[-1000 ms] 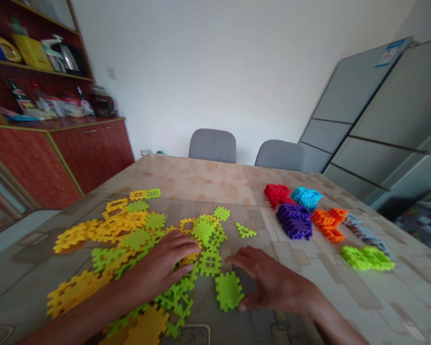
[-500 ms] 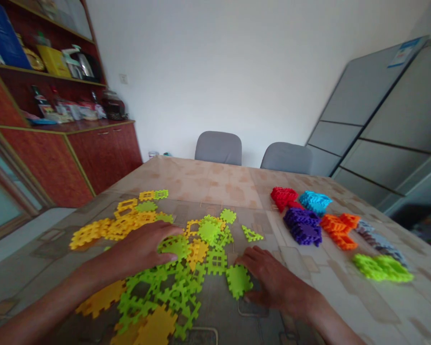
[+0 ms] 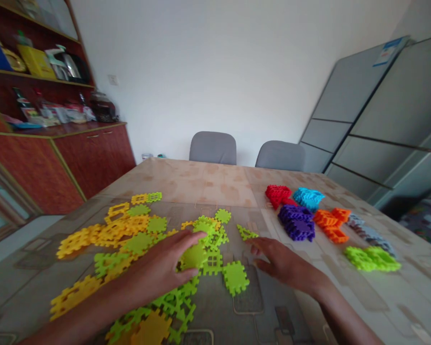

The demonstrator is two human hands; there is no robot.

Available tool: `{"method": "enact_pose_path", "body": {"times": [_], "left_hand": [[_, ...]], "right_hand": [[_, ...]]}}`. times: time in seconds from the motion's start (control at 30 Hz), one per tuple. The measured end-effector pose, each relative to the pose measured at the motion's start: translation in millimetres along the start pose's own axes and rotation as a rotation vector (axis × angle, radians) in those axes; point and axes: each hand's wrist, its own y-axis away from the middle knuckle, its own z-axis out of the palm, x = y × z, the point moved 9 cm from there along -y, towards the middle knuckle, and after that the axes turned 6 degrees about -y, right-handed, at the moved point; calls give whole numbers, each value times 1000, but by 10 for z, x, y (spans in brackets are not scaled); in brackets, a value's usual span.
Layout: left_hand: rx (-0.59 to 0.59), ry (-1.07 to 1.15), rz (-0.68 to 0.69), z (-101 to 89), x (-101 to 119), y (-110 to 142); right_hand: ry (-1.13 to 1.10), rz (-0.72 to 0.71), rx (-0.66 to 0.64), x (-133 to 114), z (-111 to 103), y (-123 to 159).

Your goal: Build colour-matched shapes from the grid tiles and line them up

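A green square interlocking tile point(image 3: 194, 256) lies between the thumb and fingers of my left hand point(image 3: 165, 261), which grips it above the pile of green pieces point(image 3: 179, 297). My right hand point(image 3: 276, 258) is open, thumb apart from bent fingers. Its fingertips are at the near edge of a green triangular tile point(image 3: 245, 233); whether they touch it I cannot tell. Left of that hand another green square tile point(image 3: 236, 278) lies flat on the table. Between the hands is a green window tile point(image 3: 212, 262). My left forearm hides part of the pile.
Yellow tiles point(image 3: 122, 227) spread over the left side of the table point(image 3: 215, 179). On the right stand sorted stacks: red point(image 3: 278, 195), blue point(image 3: 308, 198), purple point(image 3: 296, 222), orange point(image 3: 332, 224), grey point(image 3: 371, 233) and green point(image 3: 372, 258). Two grey chairs point(image 3: 212, 147) are behind the table.
My left hand has taken the green square tile and carried it rightward. My right hand has moved away from the square tile on the table, forward to the triangular tile.
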Motion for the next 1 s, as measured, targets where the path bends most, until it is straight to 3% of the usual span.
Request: {"method": "enact_pose_path", "body": {"times": [0.2, 0.33, 0.43, 0.57, 0.63, 0.77, 1.0], "left_hand": [[-81, 17, 145, 386, 719, -229], [-72, 9, 175, 467, 880, -375], [-8, 25, 156, 302, 701, -460], [131, -5, 29, -61, 106, -555], [150, -29, -19, -129, -131, -580], [134, -81, -62, -8, -257, -599], [72, -132, -58, 211, -198, -633]], "right_hand": [[115, 20, 48, 9, -86, -37], [99, 29, 49, -1, -99, -37], [72, 3, 57, -66, -110, -31], [-2, -145, -8, -292, 42, -37], [-33, -199, -72, -369, 196, -47], [-35, -231, -111, -379, 402, -79], [-15, -213, -107, -353, 395, -92]]}}
